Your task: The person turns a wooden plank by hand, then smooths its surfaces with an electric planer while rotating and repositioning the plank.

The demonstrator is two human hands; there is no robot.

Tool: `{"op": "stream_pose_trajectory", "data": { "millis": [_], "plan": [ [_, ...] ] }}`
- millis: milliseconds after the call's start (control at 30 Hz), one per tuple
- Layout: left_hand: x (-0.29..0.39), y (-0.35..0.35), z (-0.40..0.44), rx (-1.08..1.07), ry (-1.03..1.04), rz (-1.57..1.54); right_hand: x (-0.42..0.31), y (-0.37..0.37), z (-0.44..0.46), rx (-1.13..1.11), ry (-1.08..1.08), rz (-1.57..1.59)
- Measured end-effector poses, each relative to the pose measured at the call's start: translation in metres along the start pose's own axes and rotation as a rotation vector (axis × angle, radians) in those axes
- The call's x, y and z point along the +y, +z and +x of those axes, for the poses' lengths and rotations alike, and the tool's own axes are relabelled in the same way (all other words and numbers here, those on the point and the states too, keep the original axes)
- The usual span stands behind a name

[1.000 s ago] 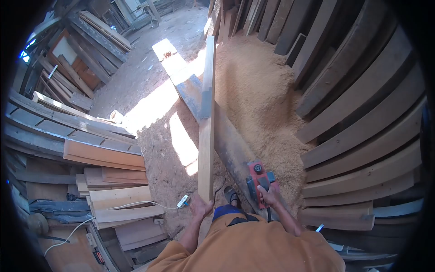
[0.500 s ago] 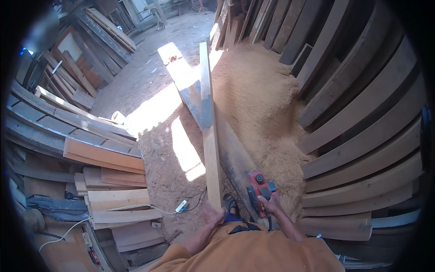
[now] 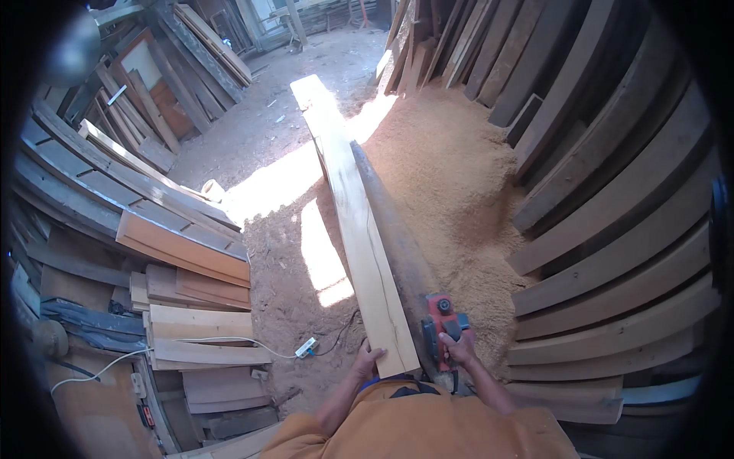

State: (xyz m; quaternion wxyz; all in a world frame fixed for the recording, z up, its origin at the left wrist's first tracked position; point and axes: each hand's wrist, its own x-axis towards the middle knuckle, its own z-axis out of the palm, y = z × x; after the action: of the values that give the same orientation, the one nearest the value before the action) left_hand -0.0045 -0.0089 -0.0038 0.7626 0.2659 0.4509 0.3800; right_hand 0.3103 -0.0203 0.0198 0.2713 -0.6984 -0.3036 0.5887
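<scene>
A long pale board (image 3: pixel 358 229) lies with its wide face up, a dark crack running along its near half. My left hand (image 3: pixel 365 362) grips the left edge of the board's near end. Under the board and to its right shows a worn bench plank (image 3: pixel 394 229). My right hand (image 3: pixel 459 348) is closed round the handle of a red electric planer (image 3: pixel 441 310), which rests at the near end of that plank, right of the board and apart from it.
Sawdust (image 3: pixel 440 168) is heaped right of the plank. Leaning boards (image 3: pixel 612 268) line the right side. Stacked boards (image 3: pixel 199 336) lie at the left. A white power strip (image 3: pixel 306 348) with a cable sits on the dirt floor.
The pale board has turned from its narrow edge onto its wide face, and its far end has swung left over the plank. My left hand has shifted its grip; the planer stays in my right hand.
</scene>
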Motion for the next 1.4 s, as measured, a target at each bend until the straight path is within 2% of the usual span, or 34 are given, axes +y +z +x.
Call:
{"op": "stream_pose_trajectory", "data": {
  "millis": [33, 133, 233, 300, 400, 467, 500, 567, 633, 1100, 1200, 1400],
  "plan": [
    [0.018, 0.013, -0.01, -0.096, -0.01, -0.124, 0.001, -0.001, -0.002, 0.005, 0.019, -0.019],
    [0.063, 0.045, -0.028, -0.199, -0.006, -0.254, -0.001, 0.0, 0.002, 0.021, 0.046, -0.067],
    [0.118, 0.074, -0.05, -0.207, 0.083, -0.42, 0.007, 0.001, 0.009, 0.026, 0.029, -0.09],
    [0.164, 0.089, -0.064, -0.254, 0.306, -0.27, 0.013, 0.0, 0.016, 0.008, -0.004, -0.078],
    [0.208, 0.084, -0.069, -0.205, 0.532, -0.251, 0.021, 0.0, 0.022, 0.003, -0.014, -0.082],
    [0.262, 0.112, -0.069, -0.712, 0.824, -0.409, 0.023, 0.001, 0.027, 0.001, -0.028, -0.082],
    [0.293, 0.139, -0.084, -0.762, 0.84, -0.375, 0.025, 0.0, 0.026, -0.003, -0.028, -0.086],
    [0.318, 0.149, -0.081, -0.682, 0.932, -0.476, 0.026, -0.001, 0.024, -0.003, -0.021, -0.078],
    [0.34, 0.165, -0.088, -0.609, 0.968, -0.395, 0.014, -0.001, 0.015, -0.002, -0.029, -0.077],
    [0.339, 0.187, -0.09, -0.539, 1.024, -0.385, 0.006, 0.001, 0.01, 0.014, -0.065, -0.041],
    [0.334, 0.187, -0.086, -0.545, 1.013, -0.409, -0.039, 0.0, -0.032, 0.075, -0.112, -0.034],
    [0.327, 0.201, -0.084, -0.588, 0.979, -0.479, -0.047, 0.001, -0.039, 0.085, -0.1, -0.123]
  ]
}}
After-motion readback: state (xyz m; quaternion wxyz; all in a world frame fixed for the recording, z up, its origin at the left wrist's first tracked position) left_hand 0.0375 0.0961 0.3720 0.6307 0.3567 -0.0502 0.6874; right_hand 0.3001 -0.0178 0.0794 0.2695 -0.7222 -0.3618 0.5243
